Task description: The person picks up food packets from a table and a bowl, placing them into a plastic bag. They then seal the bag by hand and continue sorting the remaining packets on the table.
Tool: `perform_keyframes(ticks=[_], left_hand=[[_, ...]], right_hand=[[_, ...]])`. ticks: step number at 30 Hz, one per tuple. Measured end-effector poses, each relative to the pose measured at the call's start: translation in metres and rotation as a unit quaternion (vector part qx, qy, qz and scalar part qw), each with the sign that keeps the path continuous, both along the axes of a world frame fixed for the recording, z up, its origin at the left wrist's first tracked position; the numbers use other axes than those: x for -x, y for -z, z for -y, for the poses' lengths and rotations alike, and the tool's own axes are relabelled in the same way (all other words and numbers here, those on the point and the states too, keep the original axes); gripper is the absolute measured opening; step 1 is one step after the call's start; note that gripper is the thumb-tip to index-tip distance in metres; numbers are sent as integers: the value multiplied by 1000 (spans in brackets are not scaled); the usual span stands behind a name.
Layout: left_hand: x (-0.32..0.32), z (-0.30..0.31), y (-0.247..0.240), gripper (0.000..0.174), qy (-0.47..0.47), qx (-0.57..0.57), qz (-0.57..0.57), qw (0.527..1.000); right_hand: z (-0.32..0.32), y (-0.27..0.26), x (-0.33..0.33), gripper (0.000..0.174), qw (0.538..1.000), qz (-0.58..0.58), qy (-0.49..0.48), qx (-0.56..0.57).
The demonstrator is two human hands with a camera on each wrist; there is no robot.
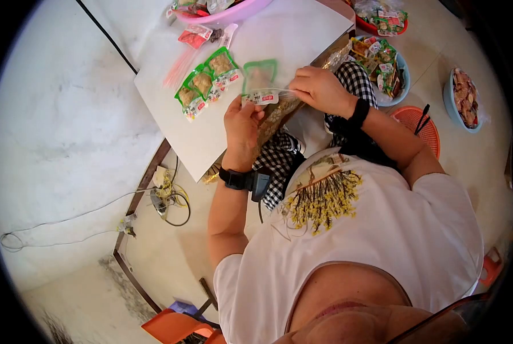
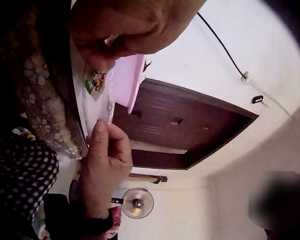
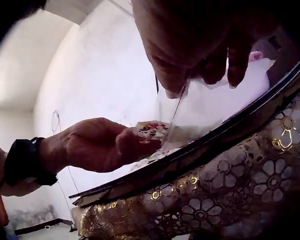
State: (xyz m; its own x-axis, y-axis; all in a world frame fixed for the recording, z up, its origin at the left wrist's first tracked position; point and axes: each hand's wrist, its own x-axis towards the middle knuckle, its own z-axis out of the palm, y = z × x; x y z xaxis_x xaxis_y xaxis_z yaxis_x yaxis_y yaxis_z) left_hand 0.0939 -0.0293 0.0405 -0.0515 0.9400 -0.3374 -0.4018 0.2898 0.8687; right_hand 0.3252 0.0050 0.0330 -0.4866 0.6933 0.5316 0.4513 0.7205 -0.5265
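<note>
Near the upper middle of the head view, a clear, green-edged pouch (image 1: 260,74) lies at the near edge of the white table (image 1: 170,86). Its long axis runs nearly up and down the frame, its printed end pointing down toward the person. The left hand (image 1: 242,127) holds that end with fingers bent and thumb pressed in; the right hand (image 1: 323,90), fingers curled, pinches a thin clear strip (image 1: 285,91) stretched sideways from it. Left of the pouch, three filled packets (image 1: 202,82) form a slanting row, with pink strips (image 1: 179,67) beyond. A pink basin (image 1: 227,16) sits at the top edge. Patterned cloth (image 1: 272,121) hangs below the tabletop. Pale wall (image 1: 55,114) fills the left; at right, a blue basin (image 1: 405,86) and orange basket (image 1: 433,140) stand on the tiled floor (image 1: 440,51).
</note>
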Motion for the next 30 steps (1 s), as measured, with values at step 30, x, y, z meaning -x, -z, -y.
perform_keyframes(ticks=[30], left_hand=[[-53, -84, -22, 48, 187, -419, -724, 516]], right_hand=[[-15, 13, -35, 6, 995, -67, -16, 67]])
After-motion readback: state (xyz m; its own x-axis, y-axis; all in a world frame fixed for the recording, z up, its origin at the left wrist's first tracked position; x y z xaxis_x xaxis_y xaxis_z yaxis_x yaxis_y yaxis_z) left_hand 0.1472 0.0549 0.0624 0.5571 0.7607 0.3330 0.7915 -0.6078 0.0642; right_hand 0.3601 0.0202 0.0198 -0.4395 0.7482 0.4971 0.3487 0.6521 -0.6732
